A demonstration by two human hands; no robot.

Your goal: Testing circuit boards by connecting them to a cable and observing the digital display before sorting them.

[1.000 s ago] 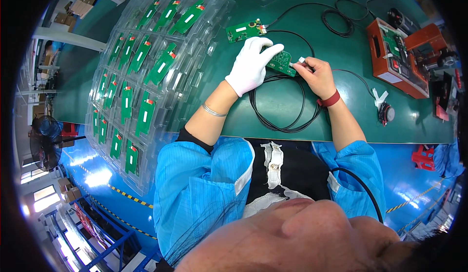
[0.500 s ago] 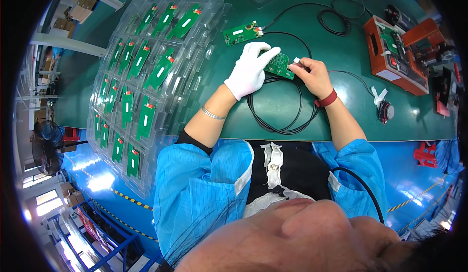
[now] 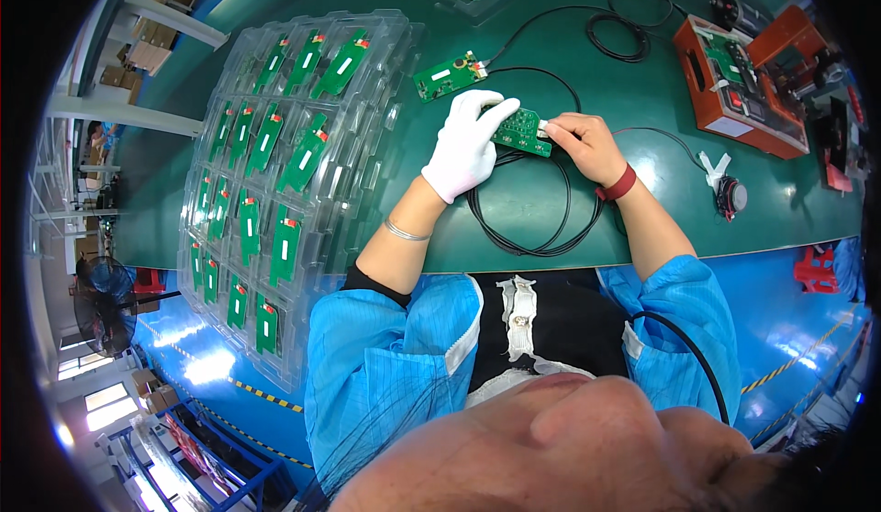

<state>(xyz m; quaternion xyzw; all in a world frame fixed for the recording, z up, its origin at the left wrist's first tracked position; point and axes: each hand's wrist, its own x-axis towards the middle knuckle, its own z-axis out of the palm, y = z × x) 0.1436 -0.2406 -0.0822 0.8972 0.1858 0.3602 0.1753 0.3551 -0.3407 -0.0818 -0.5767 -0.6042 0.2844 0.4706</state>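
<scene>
My left hand [image 3: 463, 143], in a white glove, grips a green circuit board [image 3: 521, 133] by its left side. Bare and pinched, my right hand [image 3: 584, 148] holds a small white cable connector [image 3: 542, 128] at the board's right edge. Whether the connector is fully seated cannot be seen. Below the hands lies a coiled black cable [image 3: 523, 237] on the green table. A second green circuit board [image 3: 450, 76], with a cable plugged into its right end, rests just beyond my left hand.
Left stands a clear plastic tray [image 3: 396, 30] with several green boards; another tray [image 3: 477, 16] is at the far edge. An orange test box [image 3: 720, 113] sits at right, near a small round speaker [image 3: 731, 197]. More black cable [image 3: 617, 39] loops at the back.
My right hand has brought the white connector left against the board's edge; before, it was held slightly apart. The whole view has shifted a little.
</scene>
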